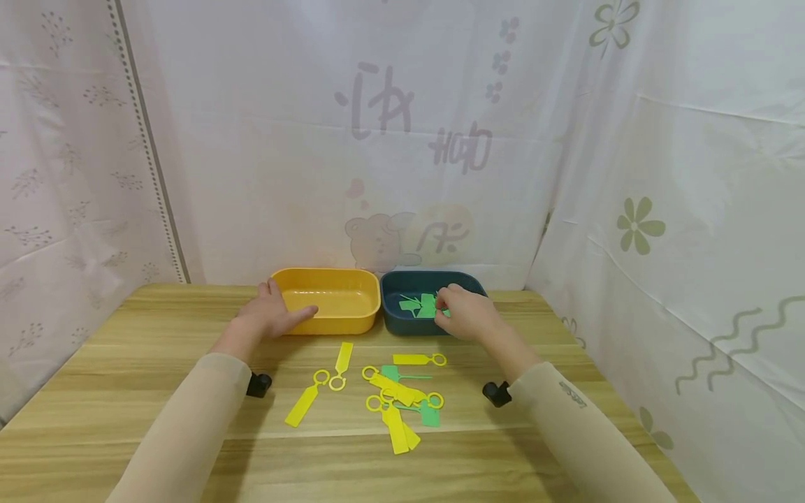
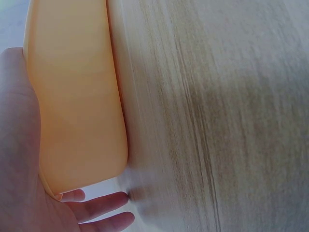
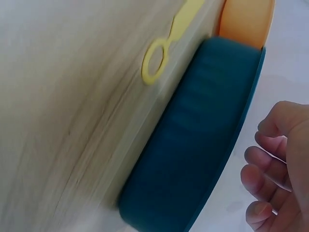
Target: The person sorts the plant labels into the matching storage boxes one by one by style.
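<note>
My left hand point(image 1: 267, 312) rests at the left end of the yellow bin point(image 1: 360, 326), thumb over its front side and fingers extended by the corner. Over the right part of the dark blue bin point(image 1: 402, 325) is my right hand point(image 1: 467, 311), its fingers loosely bent. Nothing shows between those fingers in the right wrist view. Several green plastic tags point(image 1: 427, 306) lie inside the blue bin, partly hidden by the hand. In front of the bins, yellow ring-ended tags point(image 1: 394, 427) overlap with green tags point(image 1: 430, 413) in a loose pile.
Apart from the pile, yellow tags lie singly: one point(image 1: 303, 405) at left, another point(image 1: 343, 358) near the yellow bin, a third point(image 1: 410, 359) before the blue bin. Both bins stand side by side on the wooden table point(image 1: 157, 335), against a patterned curtain point(image 1: 264, 175).
</note>
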The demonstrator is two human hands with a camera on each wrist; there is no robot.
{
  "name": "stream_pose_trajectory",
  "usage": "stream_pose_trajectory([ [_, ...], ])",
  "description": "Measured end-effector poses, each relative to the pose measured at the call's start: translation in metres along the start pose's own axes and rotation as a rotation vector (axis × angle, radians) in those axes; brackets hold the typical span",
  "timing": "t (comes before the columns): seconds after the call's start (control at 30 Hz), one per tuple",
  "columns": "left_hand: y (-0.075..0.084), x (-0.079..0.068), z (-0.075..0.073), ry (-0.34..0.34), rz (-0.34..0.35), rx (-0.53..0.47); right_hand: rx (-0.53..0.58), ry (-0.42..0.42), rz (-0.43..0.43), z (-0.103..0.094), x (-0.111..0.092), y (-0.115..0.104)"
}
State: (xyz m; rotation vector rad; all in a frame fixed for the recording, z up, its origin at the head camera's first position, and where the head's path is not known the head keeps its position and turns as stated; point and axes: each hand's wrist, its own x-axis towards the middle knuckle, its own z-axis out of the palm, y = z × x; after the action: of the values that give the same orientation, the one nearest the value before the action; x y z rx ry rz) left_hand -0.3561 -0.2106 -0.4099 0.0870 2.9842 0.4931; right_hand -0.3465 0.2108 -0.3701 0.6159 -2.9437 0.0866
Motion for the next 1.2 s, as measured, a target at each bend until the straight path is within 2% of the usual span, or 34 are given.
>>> stream_pose_trajectory([
  [0.17, 0.0, 0.0, 0.0, -0.001, 0.0, 0.007, 0.02, 0.0, -0.065, 0.001, -0.005, -0.016],
  [0.27, 0.0, 0.0, 0.0, -0.003, 0.0, 0.005, 0.038, -0.028, -0.107, 0.003, -0.008, -0.024],
  [0.67, 0.0, 0.0, 0.0, -0.007, 0.002, 0.0, 0.143, -0.335, -0.195, 0.027, -0.013, -0.045],
  [0.83, -0.001, 0.003, 0.001, -0.004, 0.0, 0.003, 0.183, -0.422, -0.2, 0.032, -0.015, -0.048],
  [1.2, -0.004, 0.006, 0.003, -0.012, 0.0, -0.004, 0.139, -0.43, -0.213, 0.03, -0.016, -0.055],
])
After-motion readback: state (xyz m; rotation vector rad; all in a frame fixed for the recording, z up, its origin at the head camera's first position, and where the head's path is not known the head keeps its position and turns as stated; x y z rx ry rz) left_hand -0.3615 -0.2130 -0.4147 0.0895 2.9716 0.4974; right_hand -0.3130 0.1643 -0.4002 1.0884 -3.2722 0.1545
